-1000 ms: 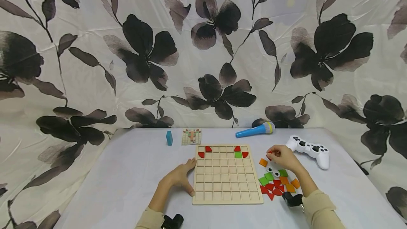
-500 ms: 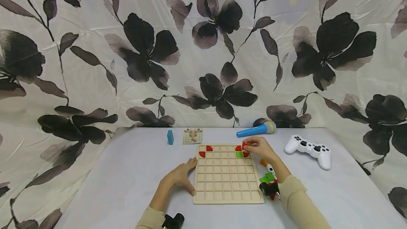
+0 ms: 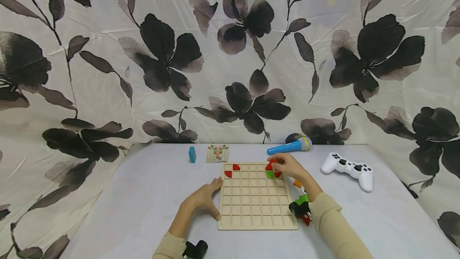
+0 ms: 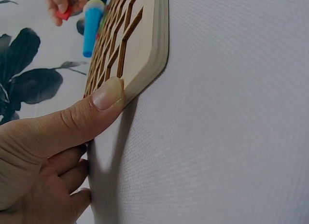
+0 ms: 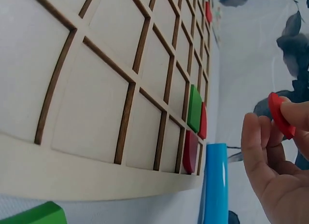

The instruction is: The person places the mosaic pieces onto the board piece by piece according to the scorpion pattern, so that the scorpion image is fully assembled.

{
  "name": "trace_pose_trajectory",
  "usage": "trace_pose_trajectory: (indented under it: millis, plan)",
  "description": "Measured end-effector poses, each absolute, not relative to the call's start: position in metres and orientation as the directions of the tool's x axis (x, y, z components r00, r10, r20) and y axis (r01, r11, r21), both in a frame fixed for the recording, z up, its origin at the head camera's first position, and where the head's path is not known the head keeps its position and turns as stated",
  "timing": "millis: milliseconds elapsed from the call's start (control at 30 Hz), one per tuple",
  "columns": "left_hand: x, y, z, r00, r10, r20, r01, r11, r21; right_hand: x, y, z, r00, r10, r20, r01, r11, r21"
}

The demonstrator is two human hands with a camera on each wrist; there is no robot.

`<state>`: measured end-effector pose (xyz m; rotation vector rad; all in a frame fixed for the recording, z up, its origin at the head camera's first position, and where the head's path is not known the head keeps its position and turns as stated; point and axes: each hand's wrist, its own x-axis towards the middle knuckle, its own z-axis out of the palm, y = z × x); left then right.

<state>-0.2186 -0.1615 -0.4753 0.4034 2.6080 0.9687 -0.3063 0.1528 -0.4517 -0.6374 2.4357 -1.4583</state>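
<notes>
A wooden grid board [image 3: 256, 200] lies on the table, with red quarter-round pieces in both far corners and a green square [image 3: 270, 174] near the far right one. My left hand [image 3: 202, 199] rests along the board's left side, fingers spread. In the left wrist view its thumb [image 4: 107, 96] presses the board's edge near a corner. My right hand [image 3: 290, 166] is over the far right corner. Between its thumb and fingers it pinches a red wooden piece [image 5: 279, 114] with a curved edge, held above the board in the right wrist view.
Loose orange, green [image 3: 301, 199] and red pieces lie right of the board, partly hidden by the right wrist camera [image 3: 299, 209]. A blue toy microphone [image 3: 287, 147], a white game controller [image 3: 346, 167], a pattern card [image 3: 217, 153] and a blue block [image 3: 192, 154] stand around.
My right hand has carried the red piece leftward from the loose pieces to the board's far right corner, shifting slightly further left in the last half second. My left hand stays in place.
</notes>
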Motion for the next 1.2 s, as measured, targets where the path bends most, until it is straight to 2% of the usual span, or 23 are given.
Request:
trace_pose_trajectory:
  millis: [333, 600, 867, 1067, 1200]
  plan:
    - [-0.221, -0.163, -0.478, -0.903, 0.384, -0.194, 0.164, 0.724, 0.670, -0.307, 0.145, -0.452, -0.900, -0.432, 0.055, -0.242, 0.391, -0.888]
    - [-0.220, -0.162, -0.476, -0.903, 0.382, -0.198, 0.160, 0.726, 0.669, -0.309, 0.141, -0.452, -0.889, -0.457, -0.003, -0.189, 0.374, -0.908]
    - [-0.218, -0.162, -0.473, -0.901, 0.379, -0.212, 0.150, 0.729, 0.668, -0.315, 0.135, -0.449, -0.838, -0.546, 0.016, -0.372, 0.550, -0.748]
    - [-0.218, -0.163, -0.472, -0.897, 0.386, -0.214, 0.164, 0.742, 0.650, -0.321, 0.126, -0.450, -0.867, -0.498, 0.025, -0.368, 0.605, -0.706]
    - [-0.220, -0.162, -0.475, -0.900, 0.375, -0.220, 0.147, 0.738, 0.659, -0.324, 0.120, -0.454, -0.856, -0.517, 0.000, -0.376, 0.622, -0.687]
